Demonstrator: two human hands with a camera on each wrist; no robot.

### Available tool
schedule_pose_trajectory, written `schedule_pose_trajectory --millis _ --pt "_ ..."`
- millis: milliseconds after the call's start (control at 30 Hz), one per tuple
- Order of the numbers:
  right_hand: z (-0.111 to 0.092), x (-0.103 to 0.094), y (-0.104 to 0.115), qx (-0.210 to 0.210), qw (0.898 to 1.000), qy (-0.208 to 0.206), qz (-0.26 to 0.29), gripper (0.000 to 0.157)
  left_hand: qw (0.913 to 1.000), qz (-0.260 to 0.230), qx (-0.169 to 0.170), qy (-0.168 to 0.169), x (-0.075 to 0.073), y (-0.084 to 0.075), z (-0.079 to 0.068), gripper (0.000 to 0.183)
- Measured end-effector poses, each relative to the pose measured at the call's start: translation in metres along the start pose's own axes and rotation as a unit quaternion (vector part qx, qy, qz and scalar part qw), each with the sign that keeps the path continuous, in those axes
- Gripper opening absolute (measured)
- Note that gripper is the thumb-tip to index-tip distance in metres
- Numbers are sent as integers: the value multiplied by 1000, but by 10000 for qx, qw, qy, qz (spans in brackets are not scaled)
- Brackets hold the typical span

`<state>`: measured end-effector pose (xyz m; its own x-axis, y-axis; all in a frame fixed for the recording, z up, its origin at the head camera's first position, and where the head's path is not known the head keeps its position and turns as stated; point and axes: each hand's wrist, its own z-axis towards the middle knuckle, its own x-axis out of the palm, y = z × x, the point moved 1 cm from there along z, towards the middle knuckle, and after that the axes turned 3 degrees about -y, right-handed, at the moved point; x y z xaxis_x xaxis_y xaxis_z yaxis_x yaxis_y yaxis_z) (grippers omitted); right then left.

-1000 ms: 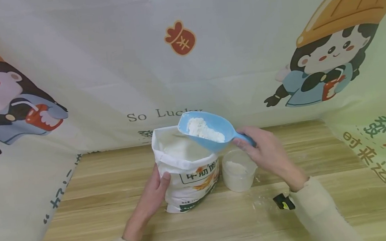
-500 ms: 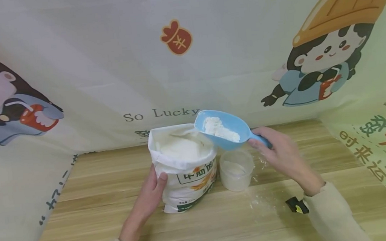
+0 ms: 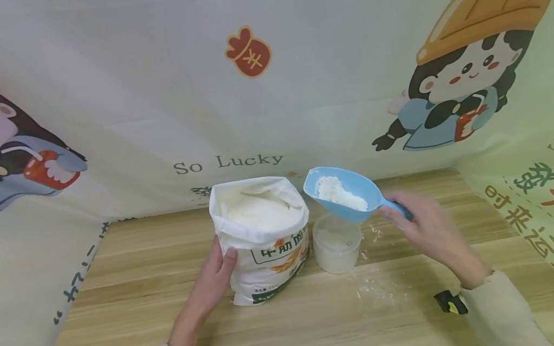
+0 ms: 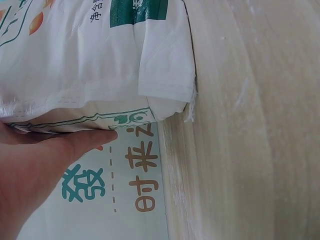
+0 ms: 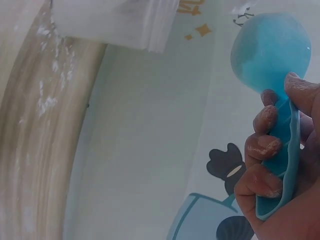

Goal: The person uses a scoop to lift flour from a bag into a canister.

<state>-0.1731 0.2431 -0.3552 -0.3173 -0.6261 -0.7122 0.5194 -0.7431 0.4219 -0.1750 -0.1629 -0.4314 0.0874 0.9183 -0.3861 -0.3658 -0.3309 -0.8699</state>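
In the head view my left hand (image 3: 213,280) grips the left side of a white flour bag (image 3: 251,275), its thumb on the front. The bag stands upright with its top folded open and pale flour (image 3: 257,210) inside. My right hand (image 3: 428,226) holds a light blue scoop (image 3: 368,186) by its handle, a heap of white flour lying in the bowl. Below the scoop stands a clear round tub (image 3: 337,260) with some flour in it, its rim partly overlapped. The right wrist view shows powdery fingers (image 5: 264,146) curled round the ribbed handle.
Spilled flour (image 3: 374,290) dusts the wood-look tabletop (image 3: 318,327) to the right of and in front of the tub. A printed cloth backdrop (image 3: 154,96) rises behind the table and along both sides.
My right hand has carried the loaded scoop rightward, from over the bag's mouth to over the tub, ending a little lower. The left hand keeps its grip on the bag.
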Motion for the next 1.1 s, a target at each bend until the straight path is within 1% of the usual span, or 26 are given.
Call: schedule_pose_trajectory --millis 167,333,500,667,933,1100 --pt "-8 -4 -7 -11 9998 24 -218 16 10000 -14 -14 4 0 1 0 64" --pt "-17 -11 -15 -57 9989 182 -436 16 10000 -9 -4 9 0 0 1 62" --pt "-23 -19 -22 1 9968 431 -666 21 9999 47 -90 14 0 -1 0 61" --pt "-25 -25 -25 122 9934 778 -835 27 9998 -11 -184 21 0 -2 0 63" --pt "-28 -34 -26 -28 9866 1022 -1268 30 9997 -1 -237 6 0 -2 -1 62" --pt "-27 -39 -26 -65 9806 1222 -1531 32 9998 -51 -173 14 0 -1 0 62"
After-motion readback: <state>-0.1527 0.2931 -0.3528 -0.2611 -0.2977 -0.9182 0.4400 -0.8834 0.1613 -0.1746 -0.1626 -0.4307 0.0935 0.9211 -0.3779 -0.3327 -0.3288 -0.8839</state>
